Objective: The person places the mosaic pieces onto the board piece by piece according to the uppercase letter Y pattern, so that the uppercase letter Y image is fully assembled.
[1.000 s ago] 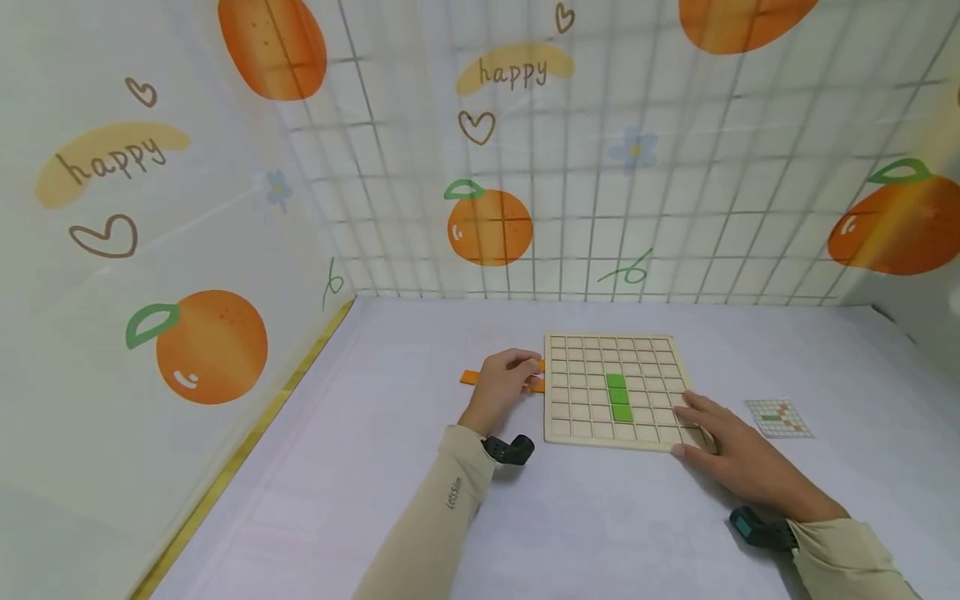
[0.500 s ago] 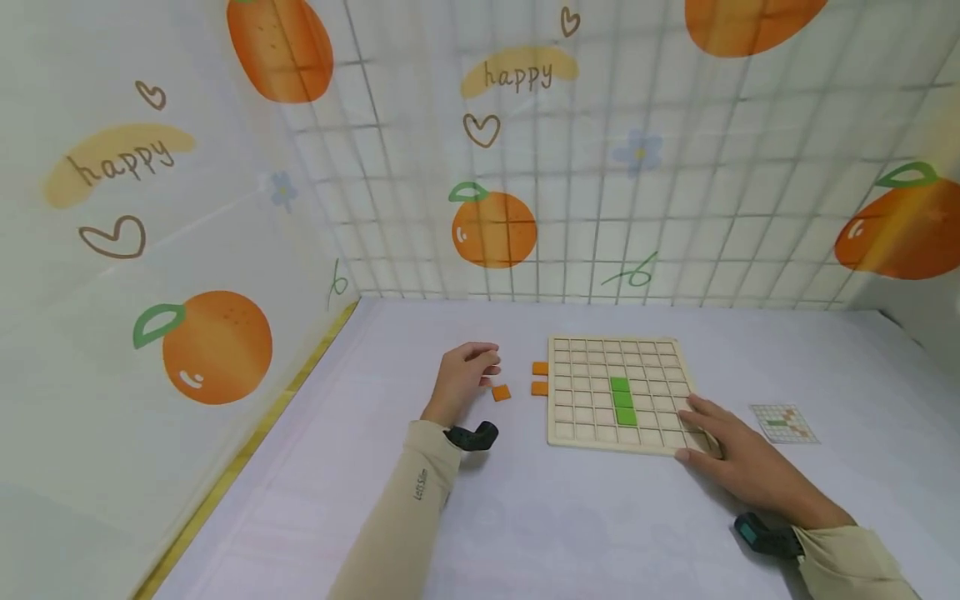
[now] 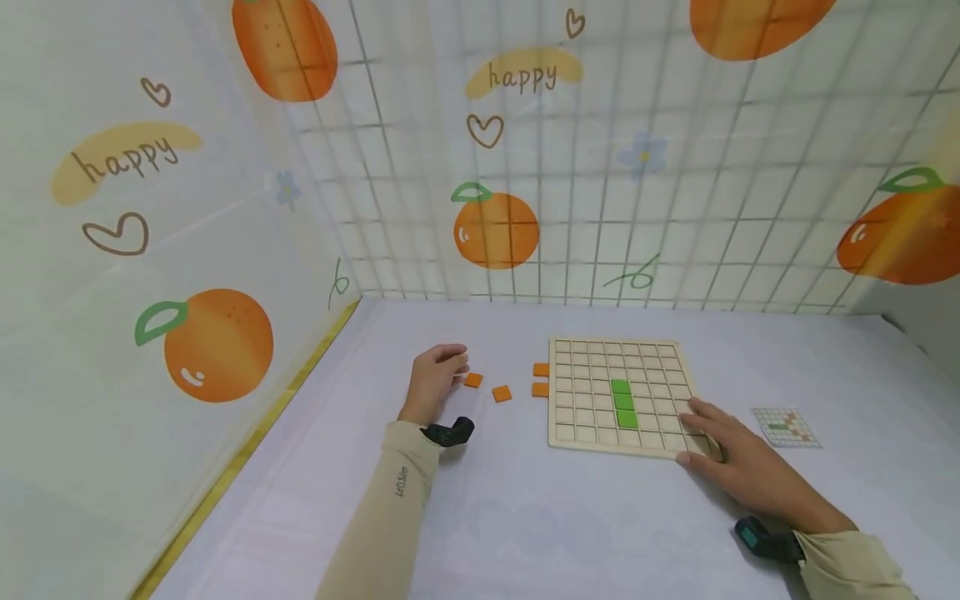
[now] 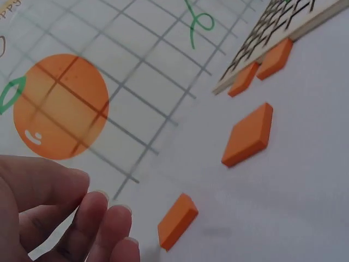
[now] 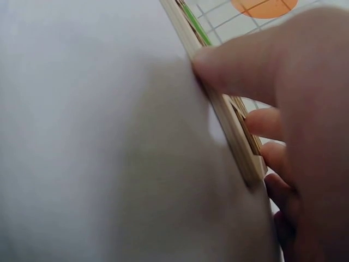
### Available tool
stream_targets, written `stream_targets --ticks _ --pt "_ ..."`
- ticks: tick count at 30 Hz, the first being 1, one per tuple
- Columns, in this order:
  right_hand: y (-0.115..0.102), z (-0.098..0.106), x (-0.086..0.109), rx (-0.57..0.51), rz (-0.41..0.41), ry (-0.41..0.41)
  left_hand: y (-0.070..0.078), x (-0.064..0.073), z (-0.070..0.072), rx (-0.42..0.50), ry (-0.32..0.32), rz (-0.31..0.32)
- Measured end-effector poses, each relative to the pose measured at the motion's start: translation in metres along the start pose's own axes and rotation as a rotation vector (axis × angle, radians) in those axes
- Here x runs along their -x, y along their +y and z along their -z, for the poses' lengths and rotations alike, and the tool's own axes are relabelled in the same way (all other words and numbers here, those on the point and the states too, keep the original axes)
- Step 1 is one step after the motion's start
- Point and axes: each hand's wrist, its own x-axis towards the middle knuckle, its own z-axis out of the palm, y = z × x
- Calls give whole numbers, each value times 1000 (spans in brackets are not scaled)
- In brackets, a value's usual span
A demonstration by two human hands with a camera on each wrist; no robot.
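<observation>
In the head view, a square wooden grid board (image 3: 585, 435) lies on the white table, with several green tiles (image 3: 623, 400) in a column in its cells. My right hand (image 3: 738, 462) holds the board's near right corner, thumb on the front edge (image 5: 218, 103) and fingers along the right side. Left of the board, my left hand (image 3: 433, 383) is loosely curled and holds nothing. Beside its fingertips lies an orange tile (image 4: 177, 221); a second orange tile (image 4: 248, 135) lies closer to the board. Two more orange tiles (image 3: 540, 379) sit against the board's left edge.
A small card (image 3: 786, 427) printed with a coloured grid pattern lies right of the board, past my right hand. A curtain with printed oranges (image 3: 497, 231) hangs behind the table and along its left side, where a yellow strip (image 3: 247, 446) runs.
My left hand has moved left, away from the board. Two orange tiles now lie apart in the space between. My right hand stays at the board's corner.
</observation>
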Motion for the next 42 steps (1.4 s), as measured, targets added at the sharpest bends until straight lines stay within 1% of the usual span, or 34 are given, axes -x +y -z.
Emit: stream_targets --ticks 3,5,8,12,16,21,23,28,33,38,42 --pt "0 0 0 0 6 -1 -1 0 2 -30 4 1" --pt "-1 0 0 2 2 -5 -2 0 3 -69 -5 1" --pt "-1 0 0 0 2 -7 -4 0 3 -157 -17 -2" --pt "1 1 1 0 7 -7 -8 1 3 -273 -44 -25" --pt "1 3 1 3 14 1 -7 3 3 -363 -84 -51" --pt "0 2 2 -5 19 5 -6 4 4 -505 -128 -81" --pt "-1 2 2 -9 21 3 -5 4 4 -548 -139 -83" --pt "-4 1 0 -12 15 -2 -6 0 4 -624 -158 -87" --pt "-3 1 -1 -1 11 -3 -7 -4 5 -703 -188 -122" --pt "-2 1 -1 -4 17 2 -5 -3 4 -717 -221 -145" --pt "-3 1 0 -4 11 2 -3 -2 3 -713 -213 -132"
